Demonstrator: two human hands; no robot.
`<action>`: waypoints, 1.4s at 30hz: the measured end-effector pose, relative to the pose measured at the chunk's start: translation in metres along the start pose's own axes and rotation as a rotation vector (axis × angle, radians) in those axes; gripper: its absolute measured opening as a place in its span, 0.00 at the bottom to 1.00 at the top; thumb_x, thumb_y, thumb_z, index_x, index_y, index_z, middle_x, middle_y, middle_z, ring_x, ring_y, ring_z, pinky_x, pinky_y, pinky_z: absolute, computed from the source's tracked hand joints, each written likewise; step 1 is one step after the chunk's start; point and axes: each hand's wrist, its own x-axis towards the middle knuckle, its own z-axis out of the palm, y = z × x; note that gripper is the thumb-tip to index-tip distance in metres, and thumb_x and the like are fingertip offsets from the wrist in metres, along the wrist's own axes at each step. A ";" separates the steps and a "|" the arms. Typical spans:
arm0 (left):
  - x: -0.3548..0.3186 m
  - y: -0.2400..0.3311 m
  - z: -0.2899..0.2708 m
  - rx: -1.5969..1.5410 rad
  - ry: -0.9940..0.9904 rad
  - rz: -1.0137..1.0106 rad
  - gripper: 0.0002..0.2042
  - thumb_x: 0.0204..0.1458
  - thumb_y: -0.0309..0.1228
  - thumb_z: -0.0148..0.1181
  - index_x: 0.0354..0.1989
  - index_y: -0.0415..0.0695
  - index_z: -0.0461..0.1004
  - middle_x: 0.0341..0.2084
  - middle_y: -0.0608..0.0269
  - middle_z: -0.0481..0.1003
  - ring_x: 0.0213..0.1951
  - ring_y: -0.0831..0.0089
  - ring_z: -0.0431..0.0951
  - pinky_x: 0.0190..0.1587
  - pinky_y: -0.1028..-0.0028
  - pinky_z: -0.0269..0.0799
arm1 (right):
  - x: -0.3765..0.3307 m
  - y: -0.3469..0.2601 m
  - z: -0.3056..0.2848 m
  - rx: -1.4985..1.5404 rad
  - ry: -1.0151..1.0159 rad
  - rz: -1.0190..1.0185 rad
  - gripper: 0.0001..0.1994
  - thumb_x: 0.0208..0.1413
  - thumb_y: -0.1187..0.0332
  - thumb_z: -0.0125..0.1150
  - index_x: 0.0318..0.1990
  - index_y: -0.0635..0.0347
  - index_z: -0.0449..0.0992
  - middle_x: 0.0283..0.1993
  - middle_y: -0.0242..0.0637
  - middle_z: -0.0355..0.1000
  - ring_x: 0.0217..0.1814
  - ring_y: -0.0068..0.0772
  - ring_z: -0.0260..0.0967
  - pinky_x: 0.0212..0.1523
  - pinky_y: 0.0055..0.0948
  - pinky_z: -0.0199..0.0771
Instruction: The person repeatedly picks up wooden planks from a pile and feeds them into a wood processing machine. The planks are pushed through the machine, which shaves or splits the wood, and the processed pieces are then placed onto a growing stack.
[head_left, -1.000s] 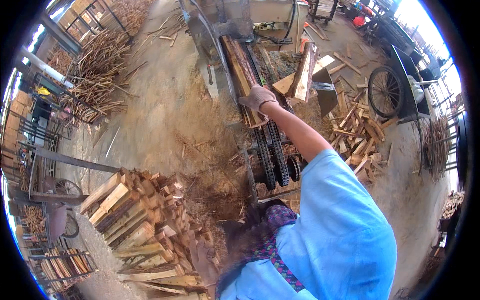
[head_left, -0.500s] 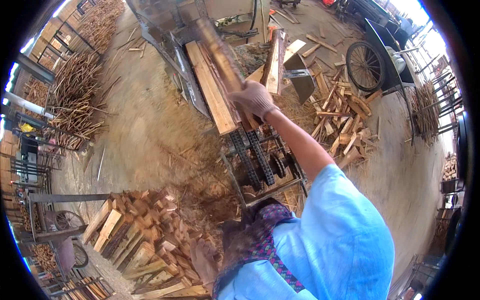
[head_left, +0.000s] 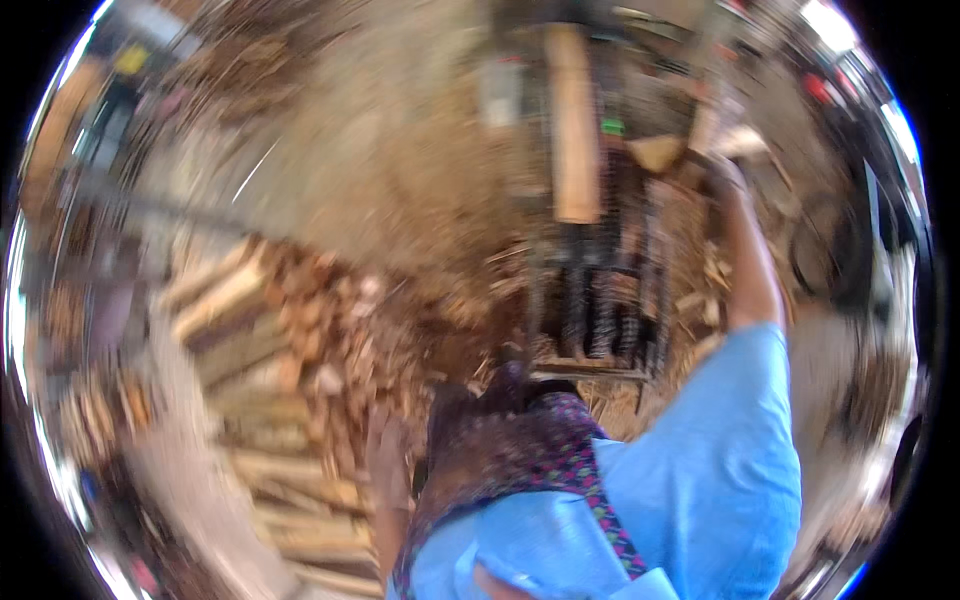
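Head view shows a stack of split wood (head_left: pixel 240 345) leftmost; the left hand (head_left: pixel 388 455) hangs by its right edge. Next, a pale plank (head_left: pixel 573 140) lies along the chains (head_left: pixel 602 315). Rightmost, the right hand (head_left: pixel 718 176) reaches a wood block (head_left: pixel 704 125); I can't tell either hand's blurred fingers.

Raw wood, dark metal and matt cloth

The wooden plank (head_left: pixel 573 150) looks pale, matt and flat-faced, though blur hides its grain; the chains (head_left: pixel 602 315) by its end are dark metal, ridged link by link; the frame (head_left: pixel 625 375) around them is dull metal; the piled timber (head_left: pixel 240 300) shows raw, unpolished wood, some faces pale, others rough and dark; the ground (head_left: pixel 390 180) appears matt and dusty; the shirt (head_left: pixel 700 440) is blue cloth, matt and lightly creased; the apron (head_left: pixel 585 450) is patterned cloth; the left hand (head_left: pixel 388 455) wears a matt fabric glove, its weave too blurred to read.
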 end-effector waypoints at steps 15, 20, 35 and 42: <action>0.013 -0.017 -0.102 -0.304 0.396 0.094 0.21 0.69 0.32 0.59 0.67 0.38 0.70 0.49 0.62 0.80 0.46 0.75 0.81 0.49 0.73 0.78 | -0.369 -0.331 -0.029 0.742 -0.553 -0.805 0.40 0.57 0.66 0.79 0.75 0.65 0.65 0.70 0.50 0.73 0.70 0.42 0.73 0.69 0.38 0.74; 0.017 -0.016 -0.116 -0.275 0.295 0.108 0.23 0.70 0.34 0.60 0.69 0.36 0.69 0.51 0.63 0.79 0.50 0.74 0.80 0.53 0.74 0.76 | -0.427 -0.483 -0.009 0.473 -0.565 -1.026 0.51 0.55 0.53 0.78 0.79 0.64 0.54 0.76 0.58 0.64 0.77 0.57 0.65 0.76 0.47 0.66; 0.003 -0.046 -0.215 -0.273 0.070 0.068 0.34 0.65 0.23 0.63 0.77 0.33 0.56 0.67 0.42 0.71 0.66 0.60 0.74 0.68 0.65 0.71 | -0.448 -0.907 0.058 0.085 -0.518 -1.267 0.52 0.50 0.41 0.74 0.75 0.67 0.61 0.68 0.65 0.71 0.69 0.62 0.72 0.70 0.45 0.73; 0.012 -0.047 -0.252 -0.465 0.104 0.005 0.33 0.65 0.20 0.61 0.77 0.33 0.57 0.66 0.44 0.71 0.66 0.60 0.74 0.69 0.64 0.71 | -0.440 -0.959 0.049 -0.154 -0.635 -1.342 0.54 0.47 0.38 0.73 0.74 0.70 0.64 0.71 0.58 0.71 0.74 0.57 0.68 0.74 0.47 0.65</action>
